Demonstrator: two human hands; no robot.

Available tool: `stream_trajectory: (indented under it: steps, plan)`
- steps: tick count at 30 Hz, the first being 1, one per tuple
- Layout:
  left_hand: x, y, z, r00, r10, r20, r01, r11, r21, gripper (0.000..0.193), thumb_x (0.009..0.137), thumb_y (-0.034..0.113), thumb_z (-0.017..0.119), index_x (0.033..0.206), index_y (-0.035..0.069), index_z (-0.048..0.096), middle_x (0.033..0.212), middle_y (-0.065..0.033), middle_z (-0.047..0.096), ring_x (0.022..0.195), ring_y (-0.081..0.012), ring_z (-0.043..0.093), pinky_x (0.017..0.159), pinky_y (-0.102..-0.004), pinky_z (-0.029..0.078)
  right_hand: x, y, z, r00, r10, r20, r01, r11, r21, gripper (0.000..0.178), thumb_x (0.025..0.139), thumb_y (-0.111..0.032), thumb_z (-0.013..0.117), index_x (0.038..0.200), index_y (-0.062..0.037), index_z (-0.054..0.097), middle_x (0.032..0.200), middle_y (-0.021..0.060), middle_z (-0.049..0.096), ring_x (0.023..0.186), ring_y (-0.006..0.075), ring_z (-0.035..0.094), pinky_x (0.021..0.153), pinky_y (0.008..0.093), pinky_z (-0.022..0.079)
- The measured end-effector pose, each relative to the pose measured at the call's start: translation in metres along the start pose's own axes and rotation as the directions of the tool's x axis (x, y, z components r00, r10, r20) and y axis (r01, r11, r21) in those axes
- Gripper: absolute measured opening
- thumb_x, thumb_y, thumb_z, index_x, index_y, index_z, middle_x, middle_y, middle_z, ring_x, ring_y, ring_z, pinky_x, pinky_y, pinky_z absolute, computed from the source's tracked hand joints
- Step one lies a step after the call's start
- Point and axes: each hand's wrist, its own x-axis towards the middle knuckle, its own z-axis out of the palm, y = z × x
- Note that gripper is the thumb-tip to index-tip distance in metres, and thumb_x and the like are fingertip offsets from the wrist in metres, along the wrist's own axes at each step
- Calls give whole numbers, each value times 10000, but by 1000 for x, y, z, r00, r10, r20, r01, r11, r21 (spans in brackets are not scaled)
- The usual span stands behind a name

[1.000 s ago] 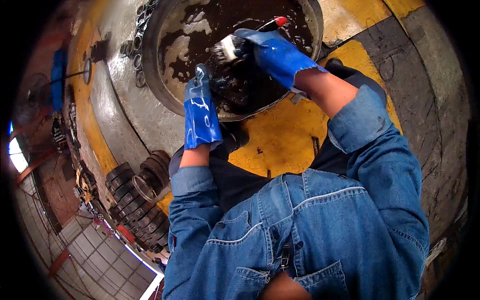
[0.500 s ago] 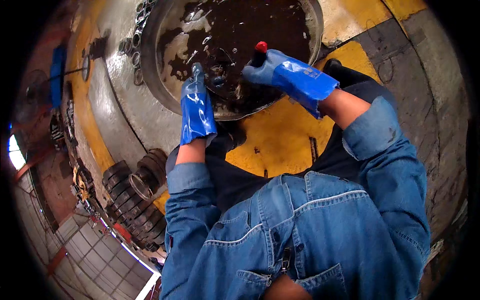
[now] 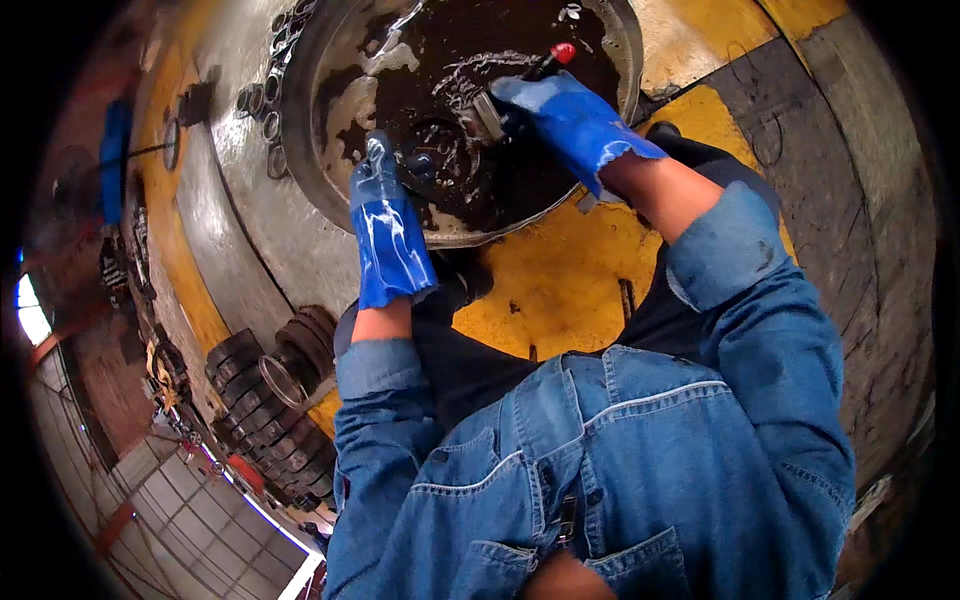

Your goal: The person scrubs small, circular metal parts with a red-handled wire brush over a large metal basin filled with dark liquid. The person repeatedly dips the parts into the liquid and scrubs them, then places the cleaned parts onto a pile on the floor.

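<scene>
Both my hands wear blue rubber gloves over a wide round metal pan (image 3: 312, 185) of dark, oily liquid. In my right hand (image 3: 553, 103), closed round its dark handle, is a brush (image 3: 487, 117); the handle's red end (image 3: 563, 52) sticks out on the far side. The brush head points left, toward the middle of the pan. My left hand (image 3: 376, 172) is closed at the edge of a dark, wet round part (image 3: 425, 160), which lies partly in the liquid. Some of the left fingers are hidden.
Several metal rings (image 3: 272, 120) lie on the floor left of the pan. Stacks of dark ribbed round parts (image 3: 262, 400) stand at the lower left. Yellow-painted floor (image 3: 545, 285) shows between my legs. My shoe (image 3: 663, 130) is close to the pan's right side.
My right hand has moved up a little and turned, so the brush head now shows and the red end points farther right. My left hand has shifted slightly left. The liquid ripples.
</scene>
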Motion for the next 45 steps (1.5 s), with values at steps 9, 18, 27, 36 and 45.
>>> stream_trajectory:
  steps: [9,18,27,36,45]
  plan:
    - [-19,25,-1,996,-61,-57,68,989,134,568,1091,419,565,1478,7,507,1237,-184,697,946,-322,692,849,-474,538,-33,-38,-1,951,-44,305,-42,962,272,399,955,-415,730,1025,-28,799,885,75,752,817,175,669,793,337,509]
    - [11,2,-4,997,63,33,-69,970,233,573,1059,549,622,990,-2,763,818,-63,750,704,-130,633,649,-295,491,-15,-38,11,852,245,462,-114,949,-293,350,905,-390,752,1066,-83,801,978,105,785,870,211,723,801,343,547]
    - [74,49,17,825,-298,479,-43,814,580,554,1065,553,567,1281,78,756,1086,-56,783,883,-120,693,730,-256,509,-28,-38,10,927,-245,285,353,827,-437,291,916,-339,739,1085,-104,768,1008,169,769,855,342,742,798,402,594]
    - [124,14,46,752,-400,524,-52,756,652,430,1044,530,586,1123,155,783,894,18,745,678,-92,589,587,-247,419,-15,-21,8,861,-10,509,106,981,-159,377,864,-405,765,1113,-123,780,973,104,772,875,232,719,825,397,562]
    - [75,-5,1,810,-391,437,130,846,517,467,993,515,704,1069,61,783,843,-54,742,725,-156,658,670,-305,509,-30,-34,23,855,-103,508,308,889,-339,404,872,-464,745,1081,-121,785,977,191,769,905,397,727,806,465,568]
